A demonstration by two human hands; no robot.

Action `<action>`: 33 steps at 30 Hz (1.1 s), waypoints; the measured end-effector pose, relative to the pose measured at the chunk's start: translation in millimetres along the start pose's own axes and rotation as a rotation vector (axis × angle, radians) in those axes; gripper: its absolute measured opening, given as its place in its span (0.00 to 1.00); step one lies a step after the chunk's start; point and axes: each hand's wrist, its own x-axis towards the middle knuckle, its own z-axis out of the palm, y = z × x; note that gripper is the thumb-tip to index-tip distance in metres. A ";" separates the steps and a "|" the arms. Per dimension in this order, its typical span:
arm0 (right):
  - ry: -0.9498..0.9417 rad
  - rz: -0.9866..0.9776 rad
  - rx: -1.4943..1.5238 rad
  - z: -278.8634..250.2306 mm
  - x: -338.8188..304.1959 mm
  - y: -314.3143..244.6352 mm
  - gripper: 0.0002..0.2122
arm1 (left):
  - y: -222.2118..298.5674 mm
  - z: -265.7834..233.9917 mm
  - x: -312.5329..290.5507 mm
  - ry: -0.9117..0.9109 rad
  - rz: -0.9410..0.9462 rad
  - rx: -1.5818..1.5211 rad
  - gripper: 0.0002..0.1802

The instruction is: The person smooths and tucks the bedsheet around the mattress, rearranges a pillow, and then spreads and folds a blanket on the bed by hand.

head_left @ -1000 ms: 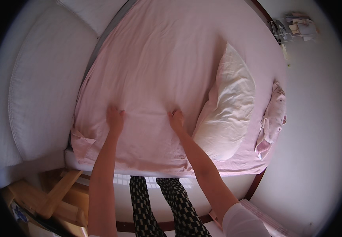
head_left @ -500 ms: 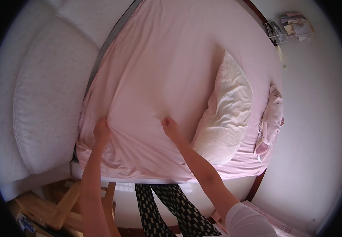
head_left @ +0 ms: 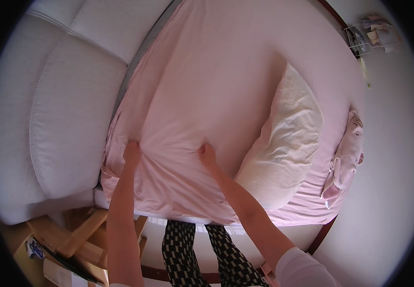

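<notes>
A pink bed sheet (head_left: 207, 86) covers the mattress in front of me. My left hand (head_left: 132, 152) is closed on the sheet near the bed's left side, and folds fan out from its fingers. To the right, my right hand (head_left: 207, 154) is also closed, gripping the sheet at about the same distance from me. Cloth between the two hands is pulled into creases. A cream and pink pillow (head_left: 290, 138) lies on the bed to the right of my right hand.
A pale padded sofa (head_left: 78, 115) borders the bed on the left. Wooden furniture (head_left: 80, 234) stands at the lower left. A pink plush toy (head_left: 346, 158) lies along the right edge by the wall. Beyond it hangs a white wire rack (head_left: 360, 45) with papers and other items.
The view has shifted, so the bed and pillow sit farther right. My hands remain closed on the sheet, slightly closer together, and the creases between them have become denser.
</notes>
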 end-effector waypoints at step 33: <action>0.137 -0.345 -0.282 89.9 334.9 -306.2 0.15 | 110.1 -106.7 190.5 0.554 0.615 0.375 0.14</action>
